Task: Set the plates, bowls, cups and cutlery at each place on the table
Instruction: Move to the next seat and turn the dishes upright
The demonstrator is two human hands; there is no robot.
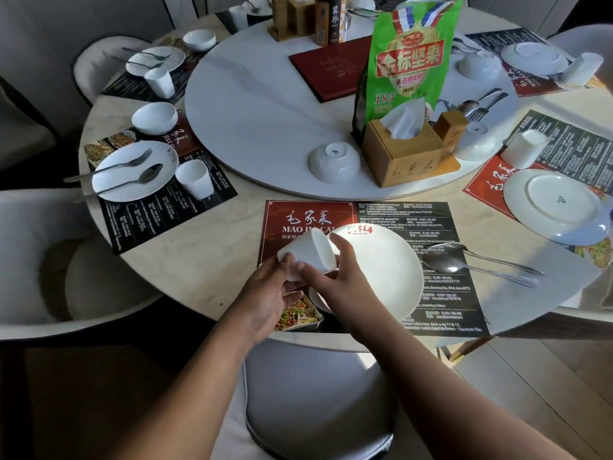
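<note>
We hold a white cup tipped on its side between both hands, above the left part of the near placemat on the round surface. Our left hand cradles the cup's base with the fingers curled up around it, while our right hand closes on the rim end, thumb on top and fingers beneath. Just beside the cup to the right, a white plate sits face up on the placemat, our right hand overlapping its left edge. To the right of the plate lie a spoon and a second piece of cutlery whose kind we cannot tell, side by side on the mat. On the raised turntable beyond, an upturned white bowl rests next to a wooden tissue box, with a green snack bag standing behind it. The place to our left already carries a plate with fork and spoon, a cup and a bowl. To our right, an upside-down plate and an inverted cup sit on another placemat.
</note>
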